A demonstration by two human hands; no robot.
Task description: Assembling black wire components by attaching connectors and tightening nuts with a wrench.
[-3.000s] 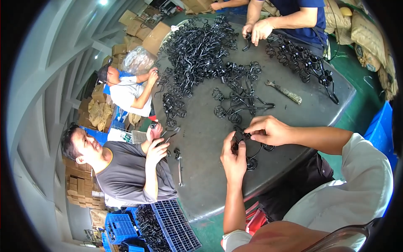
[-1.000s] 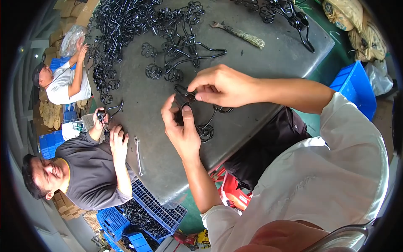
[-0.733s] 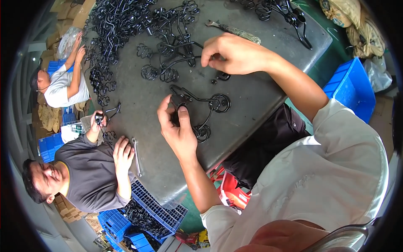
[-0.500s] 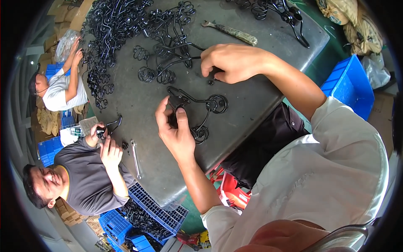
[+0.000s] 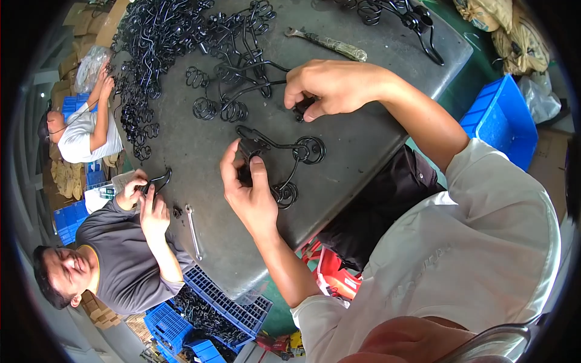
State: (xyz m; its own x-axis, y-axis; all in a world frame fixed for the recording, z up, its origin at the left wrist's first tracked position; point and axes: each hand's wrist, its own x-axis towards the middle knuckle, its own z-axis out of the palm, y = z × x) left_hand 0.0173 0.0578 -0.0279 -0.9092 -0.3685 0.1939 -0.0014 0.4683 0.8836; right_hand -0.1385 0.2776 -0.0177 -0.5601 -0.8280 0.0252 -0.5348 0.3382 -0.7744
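Observation:
My left hand (image 5: 253, 196) is closed, thumb against fingers, on the black clamp-like block of a bent wire part with coiled ends (image 5: 284, 145). Its two coils rest on or just over the grey tabletop (image 5: 339, 163). To the right and farther off, my right hand (image 5: 331, 86) is bent with thumb and fingers together around a small dark piece (image 5: 301, 111), mostly hidden by the fingers. Just left of that hand lie more black coiled wire parts (image 5: 233, 109), one rod reaching close to its fingers.
A large heap of black wire parts (image 5: 157, 54) covers the far left. A wrapped-handle wrench (image 5: 327, 42) lies at the back, a bare wrench (image 5: 193, 233) near a co-worker in a dark shirt (image 5: 127, 248) who handles a wire part. Blue bin (image 5: 502, 121) stands off the right edge.
My right fingers have closed down over the small dark piece that lay on the table beneath them. My left hand keeps its hold. The dark-shirted co-worker's hands have shifted slightly.

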